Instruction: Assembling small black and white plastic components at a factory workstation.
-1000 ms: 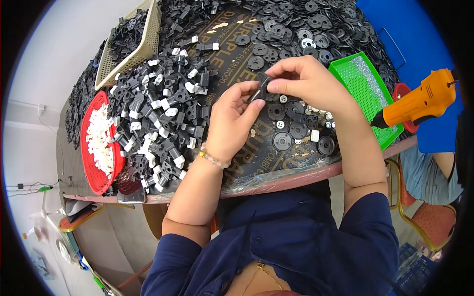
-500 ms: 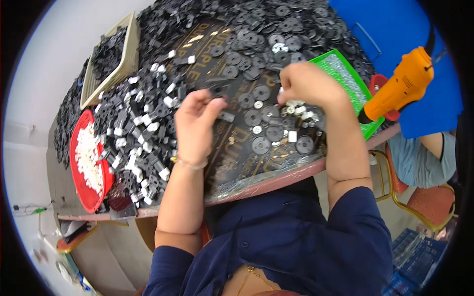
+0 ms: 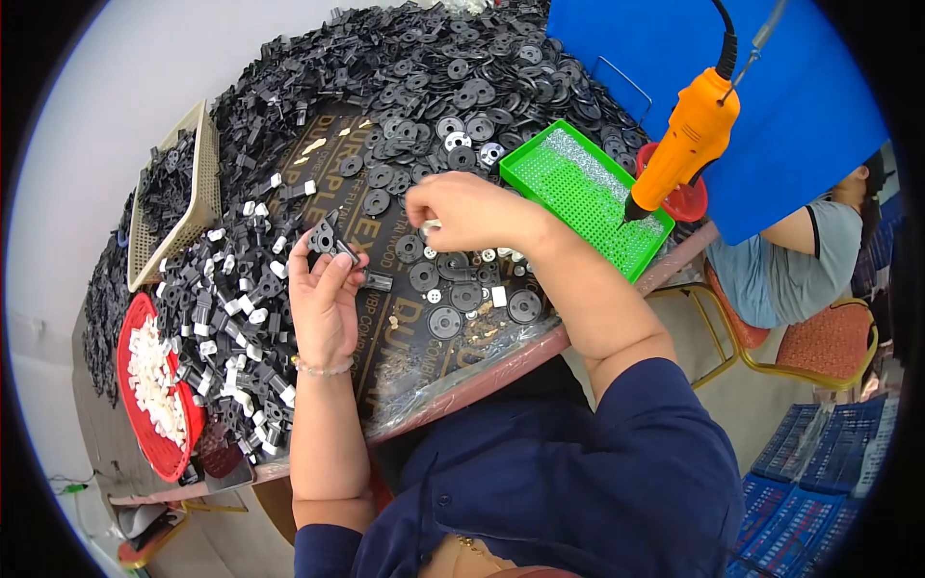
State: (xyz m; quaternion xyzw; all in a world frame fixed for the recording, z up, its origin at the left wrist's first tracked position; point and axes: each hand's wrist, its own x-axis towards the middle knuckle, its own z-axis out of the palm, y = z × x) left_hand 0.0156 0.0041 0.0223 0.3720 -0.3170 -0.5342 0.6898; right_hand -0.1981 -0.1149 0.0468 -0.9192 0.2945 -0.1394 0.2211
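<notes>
My left hand point(image 3: 326, 299) grips a black plastic bracket point(image 3: 325, 239) with round holes in its flat plate, thumb pressed against its side. To its right, my right hand point(image 3: 467, 214) is closed in a pinch on a small white plastic piece point(image 3: 431, 224), mostly hidden by the fingers. Below that hand lie black discs point(image 3: 444, 322) with centre holes, small white buttons point(image 3: 433, 297) and a white block point(image 3: 498, 296). Left of my left hand spreads a heap of black brackets fitted with white ends point(image 3: 231, 332).
A red basket point(image 3: 177, 451) of white pieces and a beige basket point(image 3: 211, 164) of black parts stand at the left. Loose black parts point(image 3: 385, 48) pile up at the back. On the right, an orange electric screwdriver point(image 3: 689, 135) hangs over a green tray point(image 3: 578, 197) of screws. A person point(image 3: 809, 255) sits beyond.
My right hand has left the small white parts and come nearer my left hand, carrying a white piece. The left hand still holds the bracket, now tilted upward. The whole view has shifted.
</notes>
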